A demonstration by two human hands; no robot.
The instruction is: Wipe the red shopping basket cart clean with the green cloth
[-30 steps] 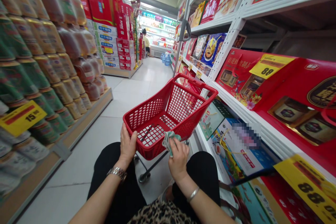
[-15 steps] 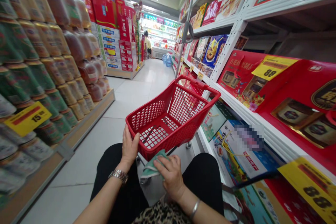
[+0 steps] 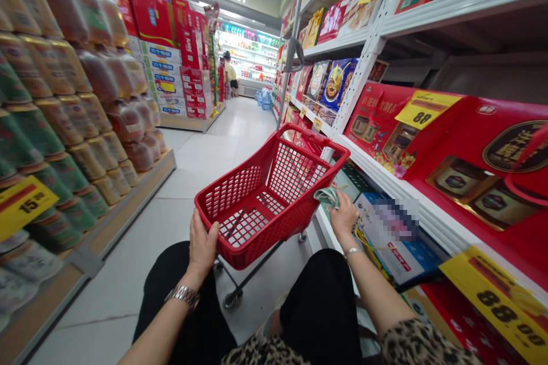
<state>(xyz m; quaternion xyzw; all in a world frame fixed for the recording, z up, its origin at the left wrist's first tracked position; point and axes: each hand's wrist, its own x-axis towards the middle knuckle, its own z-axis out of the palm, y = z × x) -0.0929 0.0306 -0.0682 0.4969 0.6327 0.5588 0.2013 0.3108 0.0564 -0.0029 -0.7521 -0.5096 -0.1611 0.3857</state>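
Note:
A red plastic shopping basket (image 3: 274, 194) on a wheeled frame stands in the aisle in front of my knees. My left hand (image 3: 202, 242) grips the basket's near left rim, fingers curled over the edge. My right hand (image 3: 343, 215) presses a small green-and-white cloth (image 3: 327, 195) against the basket's right outer side. A metal watch sits on my left wrist and a bangle on my right.
Shelves of jars and bottles (image 3: 64, 120) line the left. White shelves with red gift boxes (image 3: 466, 154) and yellow price tags (image 3: 422, 109) run along the right. The pale tiled aisle floor (image 3: 205, 159) leads on to a distant person (image 3: 232, 72).
My right hand carried the cloth from the basket's near front edge, down under its corner, then out to its right side. The left hand stayed on the rim.

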